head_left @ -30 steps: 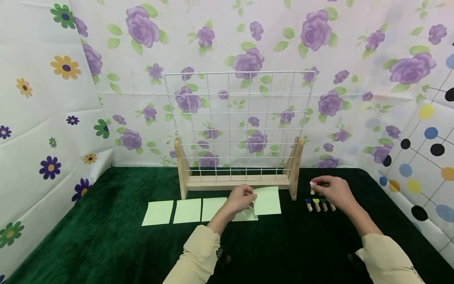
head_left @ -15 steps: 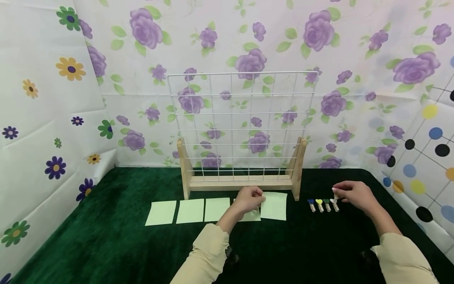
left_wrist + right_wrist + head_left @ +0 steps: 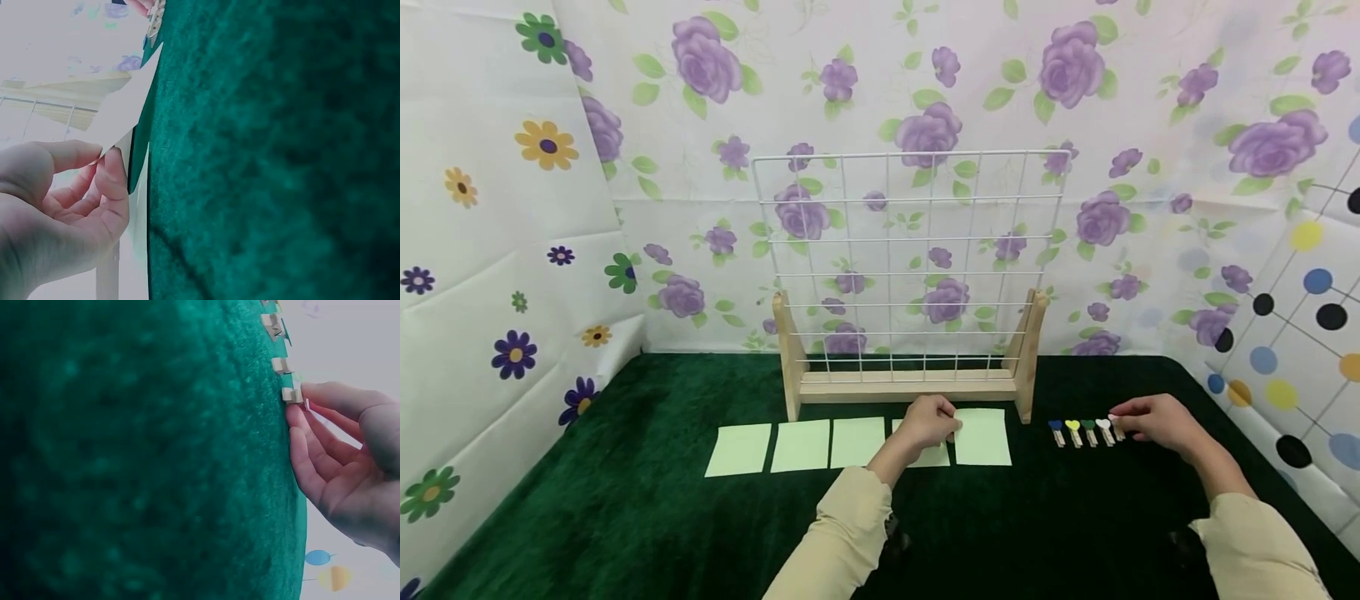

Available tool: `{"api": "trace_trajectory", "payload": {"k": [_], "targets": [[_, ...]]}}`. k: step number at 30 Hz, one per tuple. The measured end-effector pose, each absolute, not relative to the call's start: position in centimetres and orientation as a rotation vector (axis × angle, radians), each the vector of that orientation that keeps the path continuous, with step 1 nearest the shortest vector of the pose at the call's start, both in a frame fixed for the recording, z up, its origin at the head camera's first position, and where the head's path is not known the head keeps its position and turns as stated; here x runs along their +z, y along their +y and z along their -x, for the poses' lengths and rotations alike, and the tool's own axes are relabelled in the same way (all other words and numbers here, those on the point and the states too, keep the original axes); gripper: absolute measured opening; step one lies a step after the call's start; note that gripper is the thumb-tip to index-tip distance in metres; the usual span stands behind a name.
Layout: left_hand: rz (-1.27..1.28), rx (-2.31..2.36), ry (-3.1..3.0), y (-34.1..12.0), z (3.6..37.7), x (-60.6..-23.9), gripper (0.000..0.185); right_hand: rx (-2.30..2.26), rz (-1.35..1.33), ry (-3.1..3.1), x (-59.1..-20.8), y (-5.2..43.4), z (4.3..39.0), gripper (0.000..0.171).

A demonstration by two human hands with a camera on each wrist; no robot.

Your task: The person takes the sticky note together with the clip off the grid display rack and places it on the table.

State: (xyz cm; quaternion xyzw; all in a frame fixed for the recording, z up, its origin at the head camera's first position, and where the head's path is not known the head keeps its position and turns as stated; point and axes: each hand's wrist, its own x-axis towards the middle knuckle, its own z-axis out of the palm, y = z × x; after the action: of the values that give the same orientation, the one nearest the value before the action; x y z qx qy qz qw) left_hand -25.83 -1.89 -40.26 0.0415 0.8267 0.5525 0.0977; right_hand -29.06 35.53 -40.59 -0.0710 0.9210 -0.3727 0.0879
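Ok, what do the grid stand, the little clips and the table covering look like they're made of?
The grid panel looks like thin white-coated metal wire, set in pale, unpainted wooden feet, grain faintly visible. The small clips seem to be bare wooden pegs topped with coloured hearts; the hearts' material is unclear. The table covering looks like dark green plush fabric, with a fuzzy, matte pile.

My left hand [image 3: 931, 422] low at centre, fingers curled, pinching; my right hand [image 3: 1157, 417] far right, fingertips pinched.
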Motion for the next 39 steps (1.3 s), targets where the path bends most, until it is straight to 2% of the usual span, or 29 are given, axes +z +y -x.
{"api": "trace_trajectory", "payload": {"k": [14,26,32,39], "targets": [[-0.137,1.497,2.598,-1.9,25.7,-40.6,0.003,-1.05,0.243,2.757,-40.3,35.7,28.7,0.033],[-0.157,1.468,2.614,-3.0,25.0,-40.0,0.025,-1.098,0.231,2.727,-40.3,35.6,28.4,0.043],[-0.178,1.517,2.59,-4.2,24.6,-39.7,0.029,-1.074,0.218,2.79,-40.2,35.6,28.4,0.042],[-0.373,1.472,2.634,-7.1,24.5,-39.3,0.03,-1.102,0.223,2.886,-40.2,35.0,27.8,0.054]]}}
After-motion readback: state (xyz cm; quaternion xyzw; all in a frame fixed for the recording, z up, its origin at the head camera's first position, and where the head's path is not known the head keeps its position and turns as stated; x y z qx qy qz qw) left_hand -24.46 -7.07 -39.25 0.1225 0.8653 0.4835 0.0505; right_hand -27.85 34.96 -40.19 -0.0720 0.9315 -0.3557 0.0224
